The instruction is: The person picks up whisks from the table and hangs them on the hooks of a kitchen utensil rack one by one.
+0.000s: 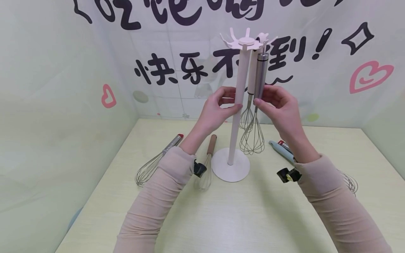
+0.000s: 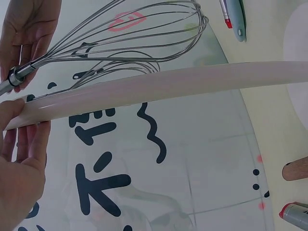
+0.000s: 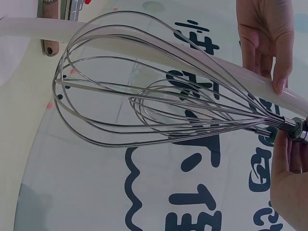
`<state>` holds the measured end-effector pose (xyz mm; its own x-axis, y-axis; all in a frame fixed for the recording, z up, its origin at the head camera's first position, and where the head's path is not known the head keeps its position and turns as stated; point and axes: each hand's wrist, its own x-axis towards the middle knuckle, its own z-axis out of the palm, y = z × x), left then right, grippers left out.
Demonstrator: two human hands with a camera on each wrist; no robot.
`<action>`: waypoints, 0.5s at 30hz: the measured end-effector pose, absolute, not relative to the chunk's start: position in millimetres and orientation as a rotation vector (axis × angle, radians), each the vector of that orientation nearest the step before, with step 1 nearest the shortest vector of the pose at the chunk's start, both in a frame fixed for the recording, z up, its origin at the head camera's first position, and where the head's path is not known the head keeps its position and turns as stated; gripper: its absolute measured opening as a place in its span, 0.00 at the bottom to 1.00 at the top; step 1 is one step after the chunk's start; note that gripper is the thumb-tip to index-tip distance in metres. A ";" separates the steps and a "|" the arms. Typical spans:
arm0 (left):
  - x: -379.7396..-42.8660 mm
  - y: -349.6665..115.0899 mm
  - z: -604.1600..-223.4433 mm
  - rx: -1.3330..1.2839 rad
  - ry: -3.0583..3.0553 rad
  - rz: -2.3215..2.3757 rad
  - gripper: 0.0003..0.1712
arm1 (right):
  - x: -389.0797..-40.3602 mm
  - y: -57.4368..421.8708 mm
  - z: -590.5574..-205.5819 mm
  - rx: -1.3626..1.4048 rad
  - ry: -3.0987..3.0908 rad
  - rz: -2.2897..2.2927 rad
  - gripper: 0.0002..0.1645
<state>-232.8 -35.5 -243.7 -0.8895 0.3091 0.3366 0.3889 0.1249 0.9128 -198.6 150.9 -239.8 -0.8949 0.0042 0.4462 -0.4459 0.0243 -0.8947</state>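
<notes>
Step looks like hanging the steel whisk, upright at 4 o'clock of the hook ring; can't tell if its loop is seated. Left hand curls round the pole; right hand pinches the whisk low. Next move probably calls for confirming the hook, then releasing gently.

Pale backdrop beyond left hand and right hand: black Chinese lettering. Upper line, well above grips, cut by frame edge: 吃饱喝. Lower line: 快乐不 above left grip; part-hidden 到 or 倒, then exclamation mark, above right.
</notes>
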 end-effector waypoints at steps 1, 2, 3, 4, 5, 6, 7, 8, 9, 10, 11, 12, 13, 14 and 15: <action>-232.9 -35.5 -243.9 -0.716 -2.307 -1.908 0.25 | -198.8 150.8 -240.0 0.452 -1.983 1.940 0.15; -233.0 -35.5 -244.0 -0.715 -2.307 -1.910 0.25 | -198.9 150.8 -240.1 0.452 -1.983 1.942 0.15; -233.1 -35.4 -244.1 -0.714 -2.307 -1.910 0.25 | -199.1 150.9 -240.3 0.451 -1.985 1.942 0.15; -233.3 -35.4 -244.2 -0.713 -2.307 -1.909 0.25 | -199.2 150.9 -240.3 0.451 -1.986 1.944 0.15; -233.4 -35.5 -244.4 -0.712 -2.308 -1.910 0.25 | -199.4 150.9 -240.4 0.452 -1.987 1.945 0.15; -233.3 -35.4 -244.3 -0.710 -2.309 -1.910 0.25 | -199.5 151.0 -240.5 0.452 -1.988 1.947 0.15; -233.3 -35.5 -244.4 -0.708 -2.311 -1.910 0.25 | -199.6 151.1 -240.4 0.452 -1.987 1.948 0.15; -233.3 -35.5 -244.4 -0.708 -2.312 -1.908 0.25 | -199.7 151.1 -240.4 0.452 -1.987 1.949 0.15; -233.2 -35.5 -244.3 -0.708 -2.312 -1.908 0.25 | -199.8 151.1 -240.4 0.452 -1.987 1.949 0.15; -233.0 -35.6 -244.2 -0.709 -2.312 -1.908 0.25 | -199.8 151.1 -240.3 0.452 -1.985 1.955 0.15; -232.8 -35.6 -244.2 -0.709 -2.312 -1.909 0.25 | -199.7 151.1 -240.4 0.452 -1.985 1.956 0.15; -232.7 -35.6 -244.1 -0.710 -2.313 -1.909 0.25 | -199.7 151.1 -240.4 0.452 -1.984 1.959 0.15; -232.7 -35.7 -244.2 -0.711 -2.312 -1.908 0.25 | -199.6 151.1 -240.5 0.454 -1.984 1.961 0.15; -232.6 -35.7 -244.2 -0.711 -2.311 -1.909 0.25 | -199.7 151.0 -240.7 0.456 -1.981 1.967 0.15; -232.6 -35.8 -244.2 -0.711 -2.310 -1.910 0.25 | -199.7 150.9 -240.9 0.458 -1.978 1.975 0.15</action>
